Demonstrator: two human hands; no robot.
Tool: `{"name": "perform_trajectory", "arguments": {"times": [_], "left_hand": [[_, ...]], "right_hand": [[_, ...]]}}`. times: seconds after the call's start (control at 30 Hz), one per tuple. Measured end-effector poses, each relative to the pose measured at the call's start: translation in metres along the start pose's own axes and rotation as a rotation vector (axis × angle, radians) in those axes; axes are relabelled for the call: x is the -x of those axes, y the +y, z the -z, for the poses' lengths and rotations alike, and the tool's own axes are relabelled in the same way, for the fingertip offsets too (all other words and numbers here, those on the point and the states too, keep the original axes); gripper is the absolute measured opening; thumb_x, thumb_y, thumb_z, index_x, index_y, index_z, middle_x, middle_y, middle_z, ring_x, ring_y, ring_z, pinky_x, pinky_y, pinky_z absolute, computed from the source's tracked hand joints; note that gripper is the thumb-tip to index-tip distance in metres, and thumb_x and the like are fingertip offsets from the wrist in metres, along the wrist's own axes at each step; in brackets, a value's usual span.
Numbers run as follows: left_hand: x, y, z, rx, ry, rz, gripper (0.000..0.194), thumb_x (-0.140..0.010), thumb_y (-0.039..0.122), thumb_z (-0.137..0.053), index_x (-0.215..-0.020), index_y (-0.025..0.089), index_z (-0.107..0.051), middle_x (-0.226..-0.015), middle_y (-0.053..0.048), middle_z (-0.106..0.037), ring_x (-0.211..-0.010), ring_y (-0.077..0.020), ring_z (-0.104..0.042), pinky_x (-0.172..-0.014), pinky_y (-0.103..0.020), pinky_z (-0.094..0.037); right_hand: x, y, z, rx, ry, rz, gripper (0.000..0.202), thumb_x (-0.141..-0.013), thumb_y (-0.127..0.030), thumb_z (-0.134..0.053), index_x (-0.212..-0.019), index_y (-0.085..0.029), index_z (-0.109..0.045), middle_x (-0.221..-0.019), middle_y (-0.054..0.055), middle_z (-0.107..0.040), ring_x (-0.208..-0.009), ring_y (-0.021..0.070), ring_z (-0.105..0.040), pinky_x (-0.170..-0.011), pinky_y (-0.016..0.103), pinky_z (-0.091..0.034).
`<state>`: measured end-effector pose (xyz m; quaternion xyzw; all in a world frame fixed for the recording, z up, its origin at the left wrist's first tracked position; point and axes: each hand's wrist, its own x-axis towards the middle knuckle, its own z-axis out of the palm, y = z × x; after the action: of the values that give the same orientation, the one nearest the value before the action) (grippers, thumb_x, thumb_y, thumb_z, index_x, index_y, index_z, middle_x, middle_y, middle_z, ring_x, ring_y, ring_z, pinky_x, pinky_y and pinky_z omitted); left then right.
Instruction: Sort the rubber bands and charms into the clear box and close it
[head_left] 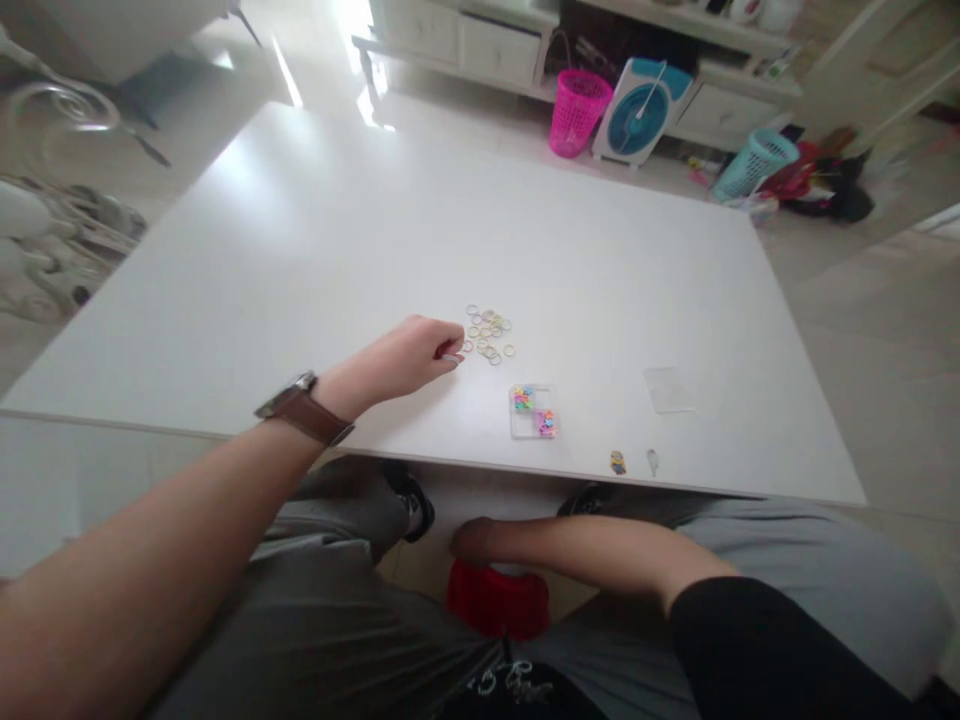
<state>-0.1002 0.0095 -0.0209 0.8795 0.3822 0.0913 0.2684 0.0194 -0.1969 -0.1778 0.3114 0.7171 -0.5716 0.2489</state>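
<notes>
My left hand [427,355], with a brown-strapped watch [306,408] on its wrist, is closed at the left edge of a loose pile of thin rings [486,332] on the white table. A pale edge shows at its fingertips, but I cannot make out what they hold. Below the table edge, my right hand [474,541] hangs between my knees, over a red seat; its fingers are not distinguishable. To the right of the rings lies a clear divided box [523,425], with small colourful pieces in two compartments.
Near the table's front edge lie a yellow-and-blue figure charm [617,462] and a small clip-like piece [652,461]. A clear lid [670,390] rests behind them. Beyond the table stand a pink basket [579,112], a blue-and-white fan [641,112] and a teal basket [756,163].
</notes>
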Motion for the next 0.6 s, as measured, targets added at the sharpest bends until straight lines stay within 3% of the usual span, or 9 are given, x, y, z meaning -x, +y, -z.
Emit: {"name": "perform_trajectory", "arguments": {"times": [0.1, 0.17, 0.2, 0.27, 0.37, 0.47, 0.53, 0.6], "left_hand": [[-0.002, 0.003, -0.004, 0.008, 0.035, -0.056, 0.022, -0.077, 0.021, -0.055, -0.060, 0.018, -0.041, -0.053, 0.004, -0.040, -0.053, -0.0091, -0.032, -0.056, -0.027, -0.024], [-0.005, 0.005, -0.008, 0.030, 0.046, -0.067, 0.028, -0.077, 0.021, -0.056, -0.058, 0.018, -0.037, -0.051, 0.005, -0.037, -0.052, -0.0087, -0.030, -0.055, -0.027, -0.023], [-0.006, 0.006, -0.009, 0.051, 0.047, -0.061, 0.032, -0.076, 0.021, -0.058, -0.056, 0.019, -0.033, -0.050, 0.005, -0.034, -0.052, -0.0083, -0.029, -0.054, -0.027, -0.023], [-0.009, 0.013, -0.013, 0.135, 0.072, -0.034, 0.041, -0.077, 0.026, -0.061, -0.054, 0.019, -0.028, -0.048, 0.005, -0.033, -0.051, -0.0077, -0.033, -0.053, -0.026, -0.022], [-0.010, 0.029, -0.019, 0.325, 0.127, 0.054, 0.045, -0.077, 0.033, -0.065, -0.054, 0.019, -0.029, -0.047, 0.005, -0.039, -0.051, -0.0086, -0.045, -0.051, -0.024, -0.027], [-0.007, 0.050, -0.023, 0.495, 0.167, 0.144, 0.049, -0.078, 0.039, -0.066, -0.053, 0.020, -0.029, -0.046, 0.004, -0.042, -0.052, -0.0104, -0.053, -0.050, -0.023, -0.031], [-0.005, 0.061, -0.024, 0.577, 0.186, 0.178, 0.050, -0.079, 0.043, -0.065, -0.053, 0.020, -0.029, -0.046, 0.004, -0.044, -0.048, -0.0094, -0.050, -0.048, -0.023, -0.032], [-0.006, 0.068, -0.023, 0.636, 0.175, 0.173, 0.051, -0.079, 0.046, -0.066, -0.054, 0.020, -0.030, -0.045, 0.005, -0.044, -0.047, -0.0088, -0.048, -0.048, -0.023, -0.031]], "right_hand": [[0.037, -0.008, 0.003, 0.151, -0.018, -0.047, 0.017, -0.075, -0.011, -0.065, -0.060, -0.018, -0.064, -0.067, 0.002, -0.068, -0.082, 0.0247, -0.066, -0.073, 0.035, -0.052], [0.081, -0.013, 0.023, 0.258, 0.012, 0.068, 0.009, -0.072, -0.013, -0.064, -0.072, -0.020, -0.070, -0.072, 0.001, -0.071, -0.074, 0.0201, -0.065, -0.067, 0.029, -0.049], [0.108, -0.015, 0.039, 0.283, 0.073, 0.128, 0.014, -0.072, -0.014, -0.062, -0.080, -0.021, -0.072, -0.075, 0.001, -0.071, -0.070, 0.0178, -0.063, -0.064, 0.027, -0.047], [0.162, -0.016, 0.074, 0.239, 0.261, 0.192, 0.021, -0.073, -0.011, -0.059, -0.087, -0.019, -0.073, -0.079, 0.001, -0.071, -0.069, 0.0138, -0.061, -0.064, 0.024, -0.045], [0.224, -0.005, 0.124, 0.030, 0.691, 0.162, 0.017, -0.082, -0.021, -0.059, -0.093, -0.016, -0.071, -0.080, 0.003, -0.070, -0.072, 0.0132, -0.062, -0.067, 0.024, -0.046], [0.243, 0.017, 0.154, -0.215, 1.102, 0.149, 0.023, -0.079, -0.034, -0.066, -0.092, -0.014, -0.069, -0.080, 0.005, -0.069, -0.073, 0.0154, -0.062, -0.069, 0.027, -0.049], [0.238, 0.028, 0.162, -0.337, 1.228, 0.165, 0.028, -0.074, -0.037, -0.071, -0.090, -0.014, -0.067, -0.081, 0.006, -0.069, -0.073, 0.0167, -0.063, -0.070, 0.029, -0.052], [0.227, 0.033, 0.164, -0.367, 1.277, 0.187, 0.030, -0.073, -0.038, -0.072, -0.090, -0.014, -0.067, -0.080, 0.006, -0.069, -0.073, 0.0171, -0.064, -0.071, 0.031, -0.053]]}}
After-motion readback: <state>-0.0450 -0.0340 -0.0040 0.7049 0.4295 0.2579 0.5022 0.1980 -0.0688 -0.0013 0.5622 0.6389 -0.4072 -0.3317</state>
